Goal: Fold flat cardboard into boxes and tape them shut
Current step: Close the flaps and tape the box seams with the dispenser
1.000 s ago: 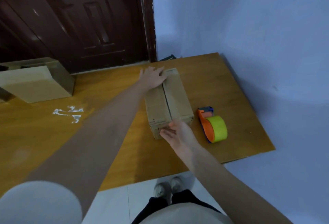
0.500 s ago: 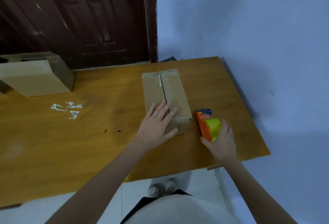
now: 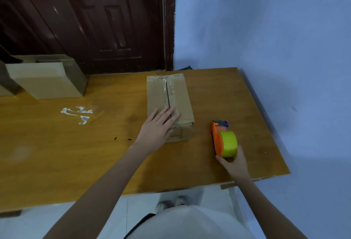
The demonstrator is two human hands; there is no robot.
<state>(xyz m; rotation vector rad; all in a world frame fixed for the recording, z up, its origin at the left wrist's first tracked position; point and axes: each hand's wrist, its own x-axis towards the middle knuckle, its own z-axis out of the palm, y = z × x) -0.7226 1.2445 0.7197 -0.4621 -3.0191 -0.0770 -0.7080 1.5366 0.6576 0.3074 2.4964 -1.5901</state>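
The desk (image 3: 57, 153) carries the box (image 3: 182, 94) right of centre, long axis running away from the person, its clear-taped seam along that axis. The left hand (image 3: 157, 128), which a second ago pressed the far end, now lies flat with straight fingers on the near end. The right hand (image 3: 234, 163) has left the box and now curls around the near end of the tape gun (image 3: 225, 140), just right of the box. Judgement: the next strip is being prepared.

Orange dispenser (image 3: 216, 140), yellow-green tape roll (image 3: 228, 144)
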